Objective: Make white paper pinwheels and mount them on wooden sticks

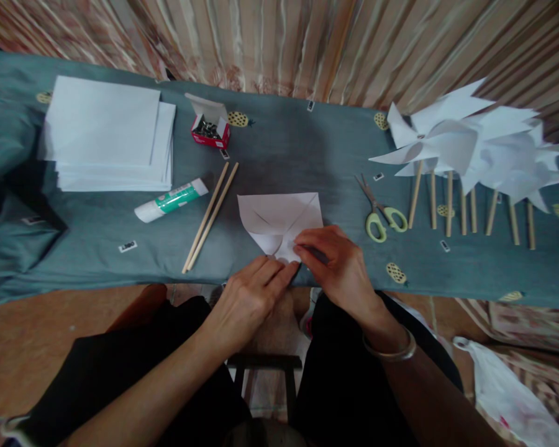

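Observation:
A square of white paper [279, 208] with slits running in from its corners lies near the table's front edge. Its near corners are curled in toward the middle. My left hand [256, 288] presses the near part of the sheet, fingers together over it. Thumb and forefinger of my right hand [338, 264] pinch a curled flap on the right side. The fingertips hide part of the folded paper. Right of the sheet lie scissors [377, 214] with green handles, and on the left rest two wooden sticks [210, 217].
Several white paper pinwheels [475, 136] on sticks lie at the right. Behind the sticks stands an opened red box [209, 133] of small metal pieces. A glue stick [171, 200] and a stack of white paper [107, 133] are at the left. A curtain [279, 49] hangs behind the table.

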`<state>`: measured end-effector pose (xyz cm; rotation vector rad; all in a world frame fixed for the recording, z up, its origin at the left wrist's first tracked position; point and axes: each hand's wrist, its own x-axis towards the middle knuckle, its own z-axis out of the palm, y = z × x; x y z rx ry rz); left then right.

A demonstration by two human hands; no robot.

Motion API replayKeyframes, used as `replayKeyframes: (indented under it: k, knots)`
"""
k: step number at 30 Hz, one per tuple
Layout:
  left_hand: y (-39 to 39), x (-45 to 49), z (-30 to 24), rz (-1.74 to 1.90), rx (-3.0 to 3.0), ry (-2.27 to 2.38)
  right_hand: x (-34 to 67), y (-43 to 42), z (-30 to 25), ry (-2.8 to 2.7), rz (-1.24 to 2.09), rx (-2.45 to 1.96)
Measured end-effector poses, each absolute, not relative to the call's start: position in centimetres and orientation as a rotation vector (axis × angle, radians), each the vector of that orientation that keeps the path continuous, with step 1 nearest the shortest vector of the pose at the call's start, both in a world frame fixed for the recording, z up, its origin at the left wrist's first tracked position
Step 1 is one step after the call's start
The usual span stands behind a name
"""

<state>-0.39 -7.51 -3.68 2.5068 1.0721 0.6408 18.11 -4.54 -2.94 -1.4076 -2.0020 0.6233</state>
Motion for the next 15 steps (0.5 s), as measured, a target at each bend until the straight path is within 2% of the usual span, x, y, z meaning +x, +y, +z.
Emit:
replayKeyframes:
  k: [5, 15]
  knots:
    - [-7.58, -0.29, -4.06, 0.664, 2.469, 1.103, 17.77, -4.41, -3.49, -2.017, 0.462, -1.455]
    - [-7.44, -0.15, -4.07, 0.666, 2.478, 1.13, 17.29, -4.08, -3.96, -2.022, 0.411, -1.459]
